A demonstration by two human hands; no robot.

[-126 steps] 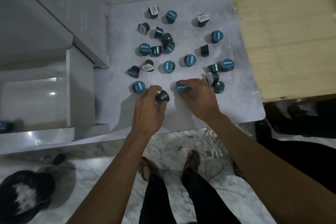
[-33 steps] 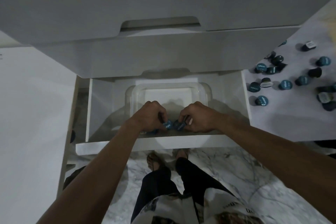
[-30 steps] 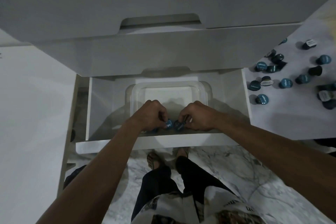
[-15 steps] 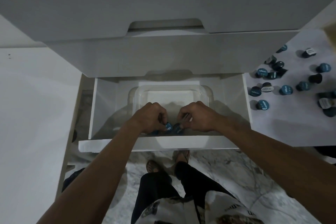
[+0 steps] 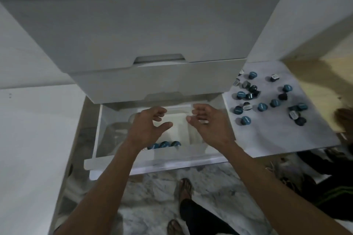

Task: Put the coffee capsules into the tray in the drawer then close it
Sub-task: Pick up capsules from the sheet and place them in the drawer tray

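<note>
Both the left hand (image 5: 147,126) and right hand (image 5: 208,124) hover empty, fingers spread, above the clear plastic tray (image 5: 177,126) in the open white drawer (image 5: 152,162); three teal-topped coffee capsules (image 5: 164,144) sit at its near edge; more scattered capsules (image 5: 267,99) lie on the white tabletop (image 5: 277,135) to the right.

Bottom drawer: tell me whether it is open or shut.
Open. The bottom drawer is pulled out from under the drawers above, showing the clear tray inside with capsules at its near edge.
</note>
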